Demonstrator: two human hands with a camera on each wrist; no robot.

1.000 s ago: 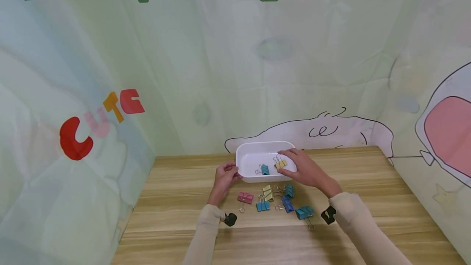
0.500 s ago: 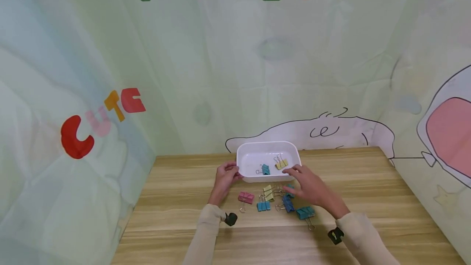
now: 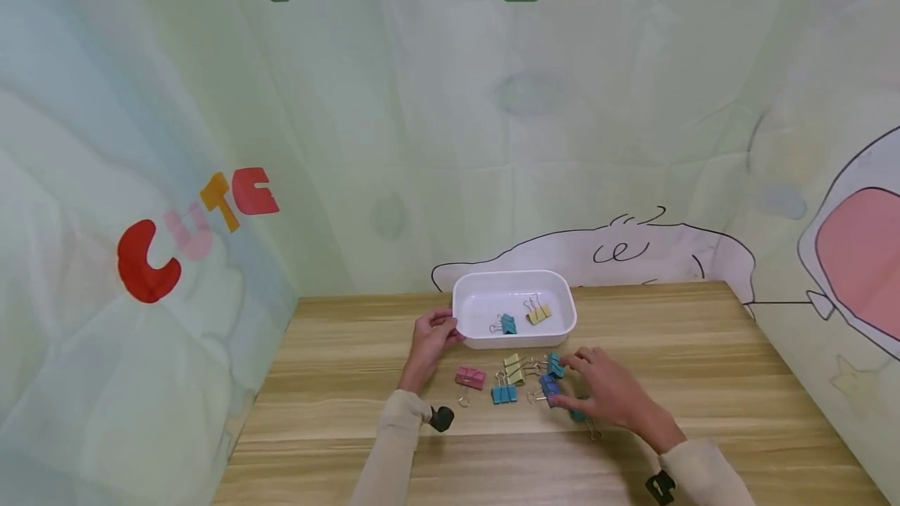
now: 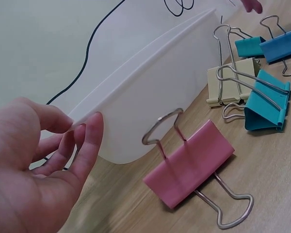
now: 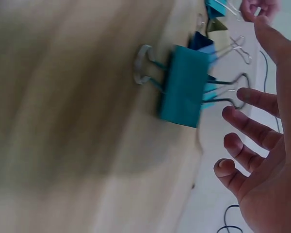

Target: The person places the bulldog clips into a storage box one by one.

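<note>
Over a wood-grain worktop (image 3: 337, 428), a person's right hand (image 3: 608, 390) holds nothing, its fingers (image 5: 252, 128) spread apart, the index tip just beside a teal clip (image 3: 555, 365) and the thumb at a blue clip (image 3: 549, 386); contact is unclear. Another teal clip (image 5: 184, 87) lies partly covered by the hand in the head view. Beside this group sit a pale yellow clip (image 3: 515, 369), a light blue clip (image 3: 504, 394) and, slightly apart, a pink clip (image 3: 470, 378). The left hand (image 3: 429, 338) pinches the left end of a white tray (image 3: 516, 341), where a yellow clip (image 3: 539, 314) and a small teal clip (image 3: 508, 324) lie. The step appears to be reaching for a loose clip to add; the next move calls for closing thumb and fingers on one body, clear of its neighbours' wire handles.
</note>
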